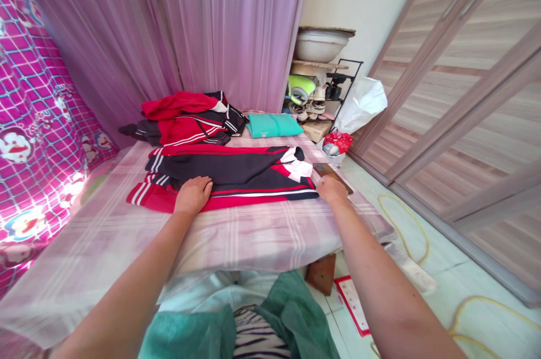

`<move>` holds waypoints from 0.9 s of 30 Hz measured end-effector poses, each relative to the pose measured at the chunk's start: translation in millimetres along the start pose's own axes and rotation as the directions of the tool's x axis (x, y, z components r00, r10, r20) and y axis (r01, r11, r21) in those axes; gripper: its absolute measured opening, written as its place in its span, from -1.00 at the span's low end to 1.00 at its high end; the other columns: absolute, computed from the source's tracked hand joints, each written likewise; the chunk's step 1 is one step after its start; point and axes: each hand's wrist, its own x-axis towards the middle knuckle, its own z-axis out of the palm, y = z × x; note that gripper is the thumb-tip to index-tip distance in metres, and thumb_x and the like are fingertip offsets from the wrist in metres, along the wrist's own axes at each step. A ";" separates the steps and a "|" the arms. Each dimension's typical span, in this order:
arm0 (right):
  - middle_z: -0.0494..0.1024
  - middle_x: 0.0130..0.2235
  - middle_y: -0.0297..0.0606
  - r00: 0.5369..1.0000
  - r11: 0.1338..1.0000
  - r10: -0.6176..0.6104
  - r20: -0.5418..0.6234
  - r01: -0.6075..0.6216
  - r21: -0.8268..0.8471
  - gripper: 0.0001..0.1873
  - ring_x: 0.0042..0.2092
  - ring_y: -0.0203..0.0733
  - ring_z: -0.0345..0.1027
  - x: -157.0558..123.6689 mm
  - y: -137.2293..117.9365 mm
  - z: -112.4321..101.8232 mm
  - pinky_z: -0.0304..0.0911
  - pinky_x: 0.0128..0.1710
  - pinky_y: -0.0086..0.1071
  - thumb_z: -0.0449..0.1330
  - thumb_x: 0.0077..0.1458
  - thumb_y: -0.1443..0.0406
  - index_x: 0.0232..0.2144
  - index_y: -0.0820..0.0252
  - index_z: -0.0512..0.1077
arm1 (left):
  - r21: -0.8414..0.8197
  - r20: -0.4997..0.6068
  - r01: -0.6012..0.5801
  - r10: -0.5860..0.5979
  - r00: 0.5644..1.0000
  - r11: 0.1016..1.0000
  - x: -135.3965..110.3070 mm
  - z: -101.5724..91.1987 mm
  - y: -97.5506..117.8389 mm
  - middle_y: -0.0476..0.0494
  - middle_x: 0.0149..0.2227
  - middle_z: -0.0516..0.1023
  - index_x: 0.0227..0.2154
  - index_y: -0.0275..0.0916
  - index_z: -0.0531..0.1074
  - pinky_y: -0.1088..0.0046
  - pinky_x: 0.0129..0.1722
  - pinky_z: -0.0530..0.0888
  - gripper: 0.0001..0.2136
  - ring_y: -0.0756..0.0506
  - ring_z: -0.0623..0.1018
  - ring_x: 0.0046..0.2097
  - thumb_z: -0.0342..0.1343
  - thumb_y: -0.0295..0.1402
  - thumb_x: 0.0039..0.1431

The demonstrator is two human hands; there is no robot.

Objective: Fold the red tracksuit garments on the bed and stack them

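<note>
I list: one folded garment (pixel 240 170); left hand (pixel 193 193) atop, fingers extended; right hand (pixel 333 189) at its end, grip unclear.

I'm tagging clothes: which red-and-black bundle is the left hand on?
The nearer, flat folded garment, under the left hand; the rumpled pile behind it, by the curtain, is untouched.

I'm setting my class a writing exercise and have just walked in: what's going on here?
Someone is handling a folded red and dark jacket on the sheet. The left hand rests on it near the striped ends. The right hand is at the collar end; whether it grips is hard to tell. Behind lie a heap of clothes and a teal bundle.
</note>
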 end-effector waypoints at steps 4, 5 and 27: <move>0.50 0.13 -0.02 0.948 0.965 -0.245 -0.204 0.259 0.045 -0.52 0.12 0.00 0.39 -10.9 -29.7 0.2 0.26 0.08 -0.22 -0.12 0.32 0.22 0.13 0.18 0.42 | 0.012 0.010 0.003 -0.003 1.000 1.000 -0.1 0.4 -0.1 -0.20 0.11 0.56 0.04 -0.21 0.51 0.20 0.22 0.33 -0.56 -0.20 0.47 0.18 -0.21 -0.23 0.34; 0.47 0.16 -0.03 0.905 0.924 -0.362 -0.224 0.379 0.041 -0.51 0.16 -0.03 0.35 -14.1 -40.5 3.3 0.21 0.14 -0.25 -0.12 0.32 0.23 0.16 0.20 0.39 | 0.017 0.012 0.006 -0.006 1.000 1.000 -0.2 0.4 -0.2 -0.20 0.12 0.55 0.05 -0.22 0.50 0.20 0.22 0.32 -0.56 -0.20 0.47 0.18 -0.21 -0.24 0.34; 0.06 0.42 -0.11 0.935 0.929 -0.355 -0.015 0.351 -0.117 -0.36 0.41 -0.06 -0.11 -9.2 -43.6 48.0 -0.04 0.31 -0.04 -0.23 0.36 0.05 0.36 0.16 0.09 | -0.042 0.015 -0.017 0.018 1.000 0.999 -2.6 0.3 -1.5 -0.20 0.17 0.50 0.11 -0.24 0.48 0.08 0.24 0.33 -0.60 -0.25 0.43 0.23 -0.11 -0.27 0.34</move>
